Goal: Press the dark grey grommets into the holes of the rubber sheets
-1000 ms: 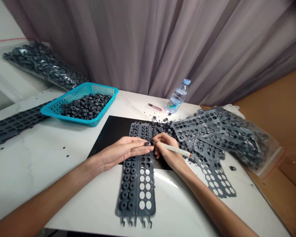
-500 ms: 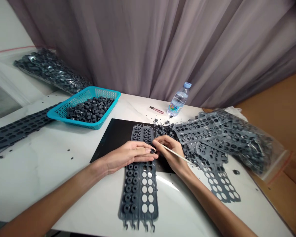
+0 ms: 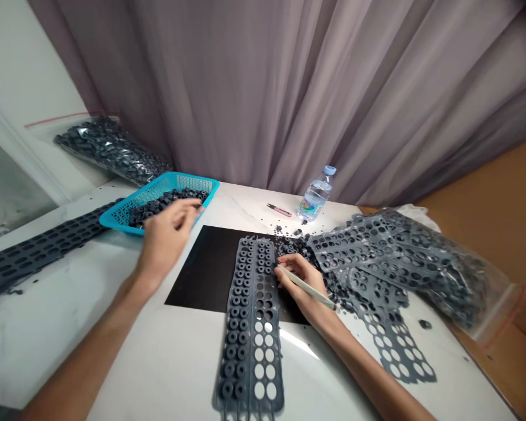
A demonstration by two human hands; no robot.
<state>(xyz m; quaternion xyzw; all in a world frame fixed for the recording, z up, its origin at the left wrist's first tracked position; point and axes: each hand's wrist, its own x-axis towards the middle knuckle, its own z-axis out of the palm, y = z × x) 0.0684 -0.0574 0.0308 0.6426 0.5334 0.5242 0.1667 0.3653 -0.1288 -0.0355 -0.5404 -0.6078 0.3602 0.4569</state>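
Observation:
My left hand [image 3: 169, 231] hovers over the front right side of the turquoise basket [image 3: 213, 190], which holds a heap of small dark rubber rings [image 3: 151, 207]. Its fingers are pinched, with a small dark ring showing at the fingertips. In my right hand [image 3: 304, 280] is a thin white stick-like tool [image 3: 311, 290], gripped like a pen, its tip hidden by the fingers. That hand rests at the right edge of a dark rubber sheet [image 3: 249, 345]. Rings fill the sheet's left columns and upper right; lower right are bare holes.
A black mat [image 3: 201, 263] lies beneath the sheet. Punched sheets [image 3: 377, 245] and a plastic bag [image 3: 460, 292] are piled at right. A water bottle [image 3: 316, 193] and pink snips [image 3: 279, 210] stand behind. Another sheet [image 3: 48, 245] and a filled bag [image 3: 114, 152] are at left.
My left hand has moved from above the sheet up and left to the basket, carrying a small ring. My right hand stays by the sheet with the stick. The view has shifted slightly.

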